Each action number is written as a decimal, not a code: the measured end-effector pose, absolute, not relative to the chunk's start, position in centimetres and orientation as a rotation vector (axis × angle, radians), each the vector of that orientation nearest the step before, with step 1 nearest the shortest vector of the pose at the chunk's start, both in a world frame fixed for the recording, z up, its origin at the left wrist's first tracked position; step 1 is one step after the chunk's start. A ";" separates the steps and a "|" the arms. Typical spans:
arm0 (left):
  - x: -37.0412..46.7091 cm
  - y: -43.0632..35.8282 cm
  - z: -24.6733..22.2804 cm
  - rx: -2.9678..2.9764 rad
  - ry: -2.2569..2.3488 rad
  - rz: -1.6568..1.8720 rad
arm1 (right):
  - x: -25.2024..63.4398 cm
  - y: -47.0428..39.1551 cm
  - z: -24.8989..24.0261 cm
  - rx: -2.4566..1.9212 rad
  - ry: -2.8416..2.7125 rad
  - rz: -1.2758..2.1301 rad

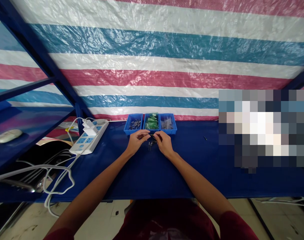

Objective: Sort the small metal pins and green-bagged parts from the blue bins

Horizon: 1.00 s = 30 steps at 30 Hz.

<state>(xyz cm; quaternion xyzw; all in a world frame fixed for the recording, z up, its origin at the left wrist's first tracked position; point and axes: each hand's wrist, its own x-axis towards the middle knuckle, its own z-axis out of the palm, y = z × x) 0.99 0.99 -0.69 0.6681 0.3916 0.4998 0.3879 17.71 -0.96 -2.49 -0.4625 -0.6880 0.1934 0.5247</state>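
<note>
My left hand (138, 141) and my right hand (164, 142) meet over the blue table, fingertips closed on a small thin dark piece (152, 135) between them. It is too small to name exactly. Under my hands lie several slim dark and silvery pieces (152, 144). Just behind stand three blue bins side by side. The left bin (126, 128) contains loose dark and silvery slim parts (134, 124). Green packets (152, 122) fill the middle one, and clear plastic bags (167, 123) lie in the right bin (175, 126).
A white power strip (91, 140) with plugged-in chargers (89, 127) lies to the left, its white cables (71, 176) looping over the table edge. One small dark piece (205, 138) rests at the right. A striped plastic sheet (152, 60) hangs behind. The far right is pixelated.
</note>
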 end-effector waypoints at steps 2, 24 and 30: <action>1.0 1.2 -0.8 1.685 1.003 1.269 | 17.7 -0.9 -2.5 -1.110 -1.645 0.452; 1.3 1.0 -0.5 1.658 1.030 1.279 | 17.6 -1.3 -2.2 -1.098 -1.660 0.477; 1.6 1.0 -0.8 1.635 1.017 1.293 | 17.4 -1.1 -2.6 -1.069 -1.681 0.456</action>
